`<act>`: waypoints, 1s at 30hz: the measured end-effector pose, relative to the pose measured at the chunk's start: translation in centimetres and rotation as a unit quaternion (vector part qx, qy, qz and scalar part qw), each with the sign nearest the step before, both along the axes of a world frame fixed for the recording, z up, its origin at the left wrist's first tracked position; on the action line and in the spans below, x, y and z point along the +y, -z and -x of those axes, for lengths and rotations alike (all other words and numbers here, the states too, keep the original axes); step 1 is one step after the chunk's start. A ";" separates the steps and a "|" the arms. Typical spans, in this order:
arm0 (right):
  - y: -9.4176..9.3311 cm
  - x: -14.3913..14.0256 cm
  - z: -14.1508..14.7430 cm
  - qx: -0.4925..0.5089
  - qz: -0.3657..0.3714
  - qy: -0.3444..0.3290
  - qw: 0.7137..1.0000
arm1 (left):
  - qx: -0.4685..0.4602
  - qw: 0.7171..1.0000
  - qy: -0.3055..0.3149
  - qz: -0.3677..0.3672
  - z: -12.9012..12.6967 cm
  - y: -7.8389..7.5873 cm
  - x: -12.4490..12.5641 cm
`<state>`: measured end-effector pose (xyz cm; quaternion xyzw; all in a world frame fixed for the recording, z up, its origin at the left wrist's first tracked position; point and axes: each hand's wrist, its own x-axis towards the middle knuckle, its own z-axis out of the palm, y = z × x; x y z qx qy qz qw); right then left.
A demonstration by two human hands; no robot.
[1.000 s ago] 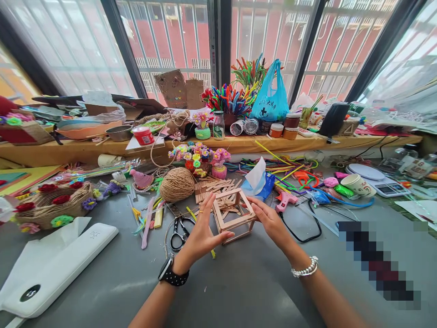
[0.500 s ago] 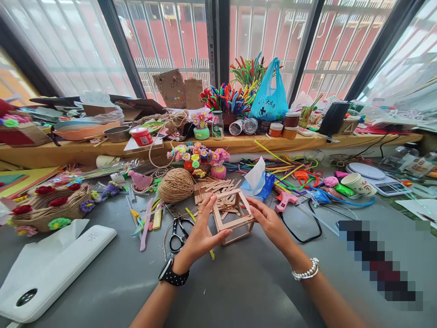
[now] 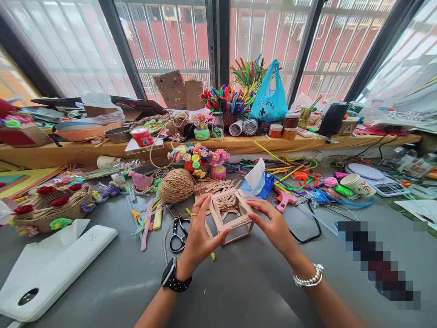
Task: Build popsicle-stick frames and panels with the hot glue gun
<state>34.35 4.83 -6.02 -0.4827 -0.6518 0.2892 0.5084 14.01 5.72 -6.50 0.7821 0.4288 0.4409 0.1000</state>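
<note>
A small open cube frame of wooden craft sticks (image 3: 229, 216) stands on the grey table in the middle of the view. My left hand (image 3: 200, 234) grips its left side with thumb and fingers. My right hand (image 3: 273, 223) holds its right side the same way. Behind the frame lies a loose pile of craft sticks (image 3: 213, 186). A ball of jute twine (image 3: 176, 185) sits just behind my left hand, and black scissors (image 3: 178, 233) lie left of it.
A pink glue gun (image 3: 285, 199) with a black cord lies right of the frame, beside a blue tissue pack (image 3: 257, 181). A white case (image 3: 54, 269) lies front left, a twine basket (image 3: 51, 205) behind it. Pipe cleaners, jars and a kitchen scale (image 3: 377, 178) crowd the back.
Both hands have turned the stick frame slightly and drawn a little nearer; the frame stays in the same spot between them.
</note>
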 end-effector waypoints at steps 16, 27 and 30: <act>-3.0 -0.7 2.3 0.332 0.173 -0.041 0.926 | -0.014 0.981 -0.120 -0.152 -1.7 1.0 -3.3; -3.3 -1.1 2.4 0.183 0.115 -0.090 0.972 | -0.276 0.938 -0.025 0.208 0.4 -5.1 -3.3; -3.5 -1.3 2.2 0.149 0.115 -0.111 0.976 | -0.319 0.918 -0.020 0.236 0.2 -5.4 -3.1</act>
